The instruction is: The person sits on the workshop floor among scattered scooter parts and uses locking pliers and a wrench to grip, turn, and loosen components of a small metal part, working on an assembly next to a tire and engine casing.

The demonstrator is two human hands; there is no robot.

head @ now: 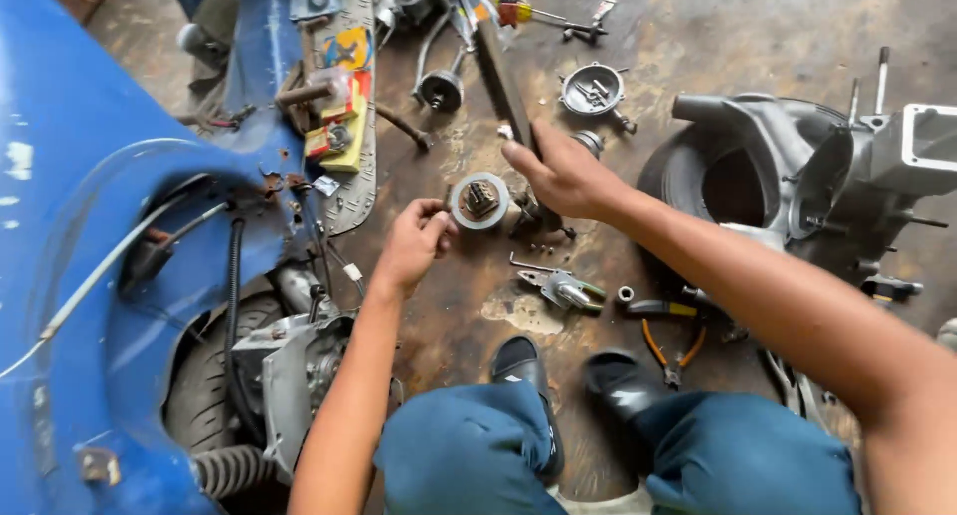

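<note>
Fingers of left hand [414, 241] pinch rim of round metal part [479, 201], on floor [688, 36] between both hands. Right hand [563, 171] grips dark long tool [503, 71] just beside it. Step: working on part; next needs steady hold. Round dish [592, 88] holds small parts; yellow box [344, 136] holds fittings.

- Stained concrete floor [698, 36], brown with oil marks, carries all loose parts.
- Grey engine casing [797, 176] rests at right.
- Orange-handled pliers [670, 350] lie near the feet.
- Round metal cover [592, 88] sits at top centre.
- Screwdriver [533, 14] with red-and-yellow handle lies at top.
- Yellow-and-red boxes [344, 126] lie beside the blue scooter body [80, 226].
</note>
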